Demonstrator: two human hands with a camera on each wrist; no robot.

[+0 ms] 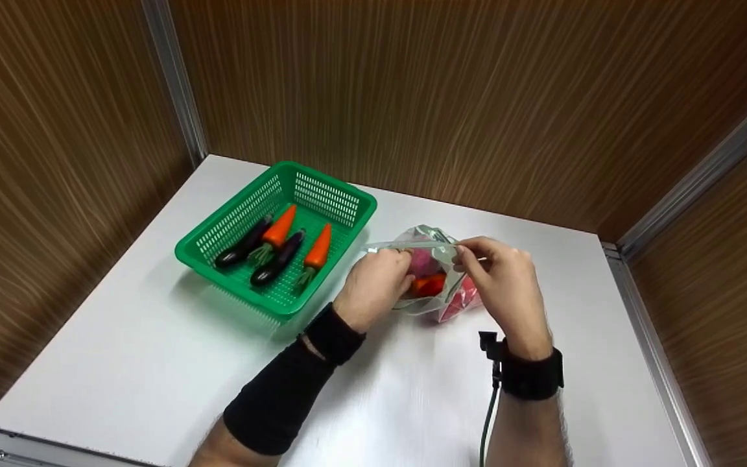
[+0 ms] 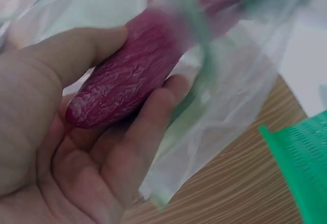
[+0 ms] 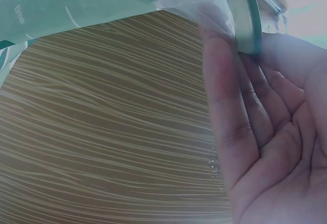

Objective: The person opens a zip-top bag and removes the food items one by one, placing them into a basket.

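Note:
A clear zip bag (image 1: 422,306) with green printing (image 3: 102,9) stands with its mouth held apart. My left hand (image 1: 377,285) reaches into its mouth. In the left wrist view, that hand's thumb and fingers grip a wrinkled purple-red sweet potato (image 2: 127,70), whose far end lies behind the blurred bag edge. My right hand (image 1: 506,279) pinches the right side of the bag's rim (image 3: 248,19) between thumb and fingers. Inside the bag shows a shiny red-orange vegetable (image 1: 428,284), its kind unclear. Something pink (image 1: 461,299) shows at the bag's lower right.
Left of the bag, a green plastic basket (image 1: 218,217) holds two eggplants (image 1: 244,243) and two carrots (image 1: 318,250) with leafy ends. All stand on a white table (image 1: 133,331) bounded by wood-patterned panels (image 1: 412,97) at the back and sides. A cable (image 1: 487,421) hangs from the right wrist camera.

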